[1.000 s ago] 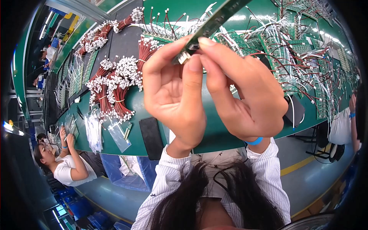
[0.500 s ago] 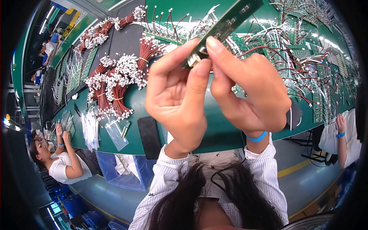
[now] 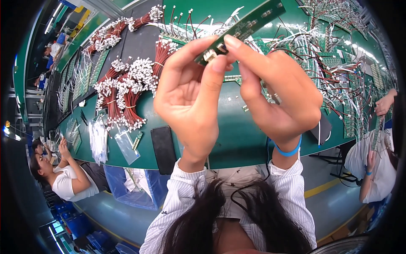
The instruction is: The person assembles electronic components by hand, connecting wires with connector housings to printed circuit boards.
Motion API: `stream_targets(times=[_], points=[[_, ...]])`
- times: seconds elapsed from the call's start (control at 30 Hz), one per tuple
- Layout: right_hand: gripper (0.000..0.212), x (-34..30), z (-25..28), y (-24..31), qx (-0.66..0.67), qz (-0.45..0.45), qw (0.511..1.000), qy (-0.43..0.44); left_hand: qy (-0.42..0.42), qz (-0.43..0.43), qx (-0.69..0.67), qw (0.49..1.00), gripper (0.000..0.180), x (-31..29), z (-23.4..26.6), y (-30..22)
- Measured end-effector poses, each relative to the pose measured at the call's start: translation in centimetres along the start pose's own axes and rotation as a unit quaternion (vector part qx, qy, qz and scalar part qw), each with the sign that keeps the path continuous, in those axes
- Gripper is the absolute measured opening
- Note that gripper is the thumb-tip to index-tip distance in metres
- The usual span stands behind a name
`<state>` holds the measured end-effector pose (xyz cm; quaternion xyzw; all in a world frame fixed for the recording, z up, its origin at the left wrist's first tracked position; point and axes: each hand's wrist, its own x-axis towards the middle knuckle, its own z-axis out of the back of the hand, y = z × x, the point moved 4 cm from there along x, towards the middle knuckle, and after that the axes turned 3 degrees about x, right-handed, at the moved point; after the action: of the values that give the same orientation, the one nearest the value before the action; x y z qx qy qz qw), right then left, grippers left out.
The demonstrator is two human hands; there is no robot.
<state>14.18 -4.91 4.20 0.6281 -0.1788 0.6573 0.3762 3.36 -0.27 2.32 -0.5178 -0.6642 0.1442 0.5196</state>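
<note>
I hold a long narrow green circuit board [image 3: 245,26] up in front of me, slanting up to the right. My left hand [image 3: 190,95] pinches its lower end, thumb against a small metal connector [image 3: 210,54]. My right hand [image 3: 281,91], with a blue wristband, grips the same end from the right, index fingertip pressed on the board's edge next to the connector. Both hands hover above a green workbench [image 3: 237,139].
Bundles of red wires with white plugs [image 3: 127,89] lie at the left. A black phone [image 3: 163,148] and clear bags [image 3: 126,146] sit near the bench edge. Tangled wires and boards [image 3: 338,72] cover the right. Other people work at left [image 3: 67,178] and right [image 3: 376,156].
The board and both hands have shifted slightly up and right in view; the grip on the board's lower end stays the same.
</note>
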Motion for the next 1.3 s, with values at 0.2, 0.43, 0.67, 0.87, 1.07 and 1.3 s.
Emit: stream_targets(times=[0.2,0.43,0.67,0.87,1.07,1.3], points=[[0.019,-0.1,0.3,0.7,-0.004,-0.122,0.992,-0.023,0.003,0.040,-0.012,0.999,0.028,0.2,-0.4,0.2],[0.018,-0.1,0.7,0.5,-0.027,-0.122,0.992,-0.009,0.006,0.047,0.015,0.999,0.028,0.2,-0.1,0.2],[0.022,0.3,1.1,0.5,-0.046,-0.098,0.993,-0.035,0.026,0.005,0.003,1.000,0.025,0.2,-0.2,0.6],[0.022,0.2,0.9,0.6,-0.033,-0.120,0.992,-0.031,0.018,-0.018,-0.005,1.000,0.023,0.3,-0.1,0.7],[0.019,0.0,0.7,0.3,0.014,-0.150,0.989,0.004,0.007,0.030,0.027,0.999,0.028,0.5,0.5,0.4],[0.041,-1.0,-0.7,-0.5,0.197,-0.314,0.927,0.057,-0.063,0.051,-0.016,0.997,0.027,1.4,1.5,0.8]])
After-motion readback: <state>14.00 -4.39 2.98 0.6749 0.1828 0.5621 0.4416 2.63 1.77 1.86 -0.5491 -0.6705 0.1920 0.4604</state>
